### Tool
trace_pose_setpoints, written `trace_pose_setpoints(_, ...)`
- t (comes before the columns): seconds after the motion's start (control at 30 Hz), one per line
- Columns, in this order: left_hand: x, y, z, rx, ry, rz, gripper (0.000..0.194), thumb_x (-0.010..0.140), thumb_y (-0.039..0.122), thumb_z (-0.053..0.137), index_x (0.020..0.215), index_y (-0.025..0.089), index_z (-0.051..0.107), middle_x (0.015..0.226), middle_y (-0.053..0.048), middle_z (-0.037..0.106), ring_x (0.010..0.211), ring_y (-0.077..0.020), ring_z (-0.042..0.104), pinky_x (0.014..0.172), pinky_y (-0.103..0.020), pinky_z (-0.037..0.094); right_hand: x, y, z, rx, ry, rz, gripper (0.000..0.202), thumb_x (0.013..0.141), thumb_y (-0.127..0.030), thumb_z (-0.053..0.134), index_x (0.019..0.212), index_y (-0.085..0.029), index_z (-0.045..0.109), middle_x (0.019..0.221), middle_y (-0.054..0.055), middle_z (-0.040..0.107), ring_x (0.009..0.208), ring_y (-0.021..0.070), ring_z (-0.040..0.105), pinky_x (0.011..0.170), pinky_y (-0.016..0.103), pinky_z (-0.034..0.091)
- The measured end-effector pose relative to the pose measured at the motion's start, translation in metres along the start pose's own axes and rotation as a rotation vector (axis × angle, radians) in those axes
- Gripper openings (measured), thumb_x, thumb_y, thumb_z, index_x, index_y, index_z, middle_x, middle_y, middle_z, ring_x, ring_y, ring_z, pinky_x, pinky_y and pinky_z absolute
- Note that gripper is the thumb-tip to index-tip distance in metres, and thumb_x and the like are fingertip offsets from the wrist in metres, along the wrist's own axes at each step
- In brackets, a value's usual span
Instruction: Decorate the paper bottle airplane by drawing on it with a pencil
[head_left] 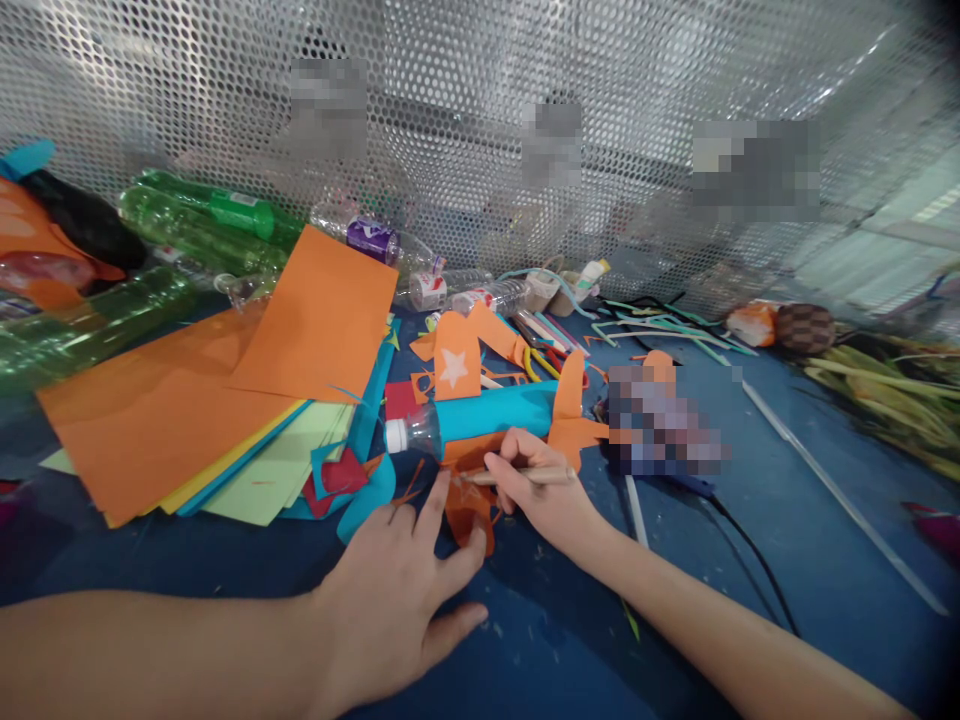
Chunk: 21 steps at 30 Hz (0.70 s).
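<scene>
A bottle wrapped in blue paper [499, 408] lies on its side, its white cap [395, 435] toward the left. Orange paper fins [574, 400] stick out at its right end. An orange paper wing with a pale star [454, 366] extends from the far side, and a shaded orange wing [469, 520] from the near side. My left hand [409, 570] is spread beside the near wing, fingertips touching it. In my right hand [547, 490] is a tan pencil [536, 475], its tip at a faint star outline on that wing.
To the left lie stacked coloured paper sheets [172, 400] and green plastic bottles [217, 220]. Blue and red paper scraps [345, 475] are near my left hand. Yellow-handled scissors [536, 365] lie behind the wrapped bottle. A blurred-out device with a black cable [750, 555] is at right. Perforated metal mesh [480, 130] rises behind.
</scene>
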<state>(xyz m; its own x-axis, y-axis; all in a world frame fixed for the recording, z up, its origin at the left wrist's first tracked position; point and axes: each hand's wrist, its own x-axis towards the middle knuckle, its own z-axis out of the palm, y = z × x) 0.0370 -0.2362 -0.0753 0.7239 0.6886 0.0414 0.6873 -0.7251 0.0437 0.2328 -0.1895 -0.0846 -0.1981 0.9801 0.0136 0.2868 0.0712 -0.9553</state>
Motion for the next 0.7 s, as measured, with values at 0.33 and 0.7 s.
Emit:
trace_pose_setpoints(0.33, -0.0012, 0.0001, -0.0014, 0.004, -0.011, 0.002, 0.045, 0.090, 0.054, 0.034, 0.127, 0.032, 0.048, 0.137, -0.021, 0.041, 0.085, -0.0305, 0.060, 0.070, -0.046, 0.047, 0.0004, -0.0004, 0.0015, 0.008, 0.031, 0.011, 0.027, 0.087, -0.029, 0.051, 0.065, -0.022, 0.037, 0.042, -0.009, 0.046, 0.040, 0.0085, 0.046, 0.046, 0.021, 0.039)
trace_pose_setpoints(0.7, 0.0001, -0.0001, -0.0009, 0.009, -0.009, -0.001, 0.046, 0.090, 0.055, 0.034, 0.127, 0.032, 0.048, 0.136, -0.020, 0.042, 0.085, -0.0298, 0.060, 0.070, -0.046, 0.047, 0.0001, -0.0002, 0.0023, 0.055, 0.042, 0.012, 0.027, 0.088, -0.029, 0.050, 0.066, -0.023, 0.035, 0.041, -0.011, 0.042, 0.039, 0.0084, 0.043, 0.046, 0.022, 0.043)
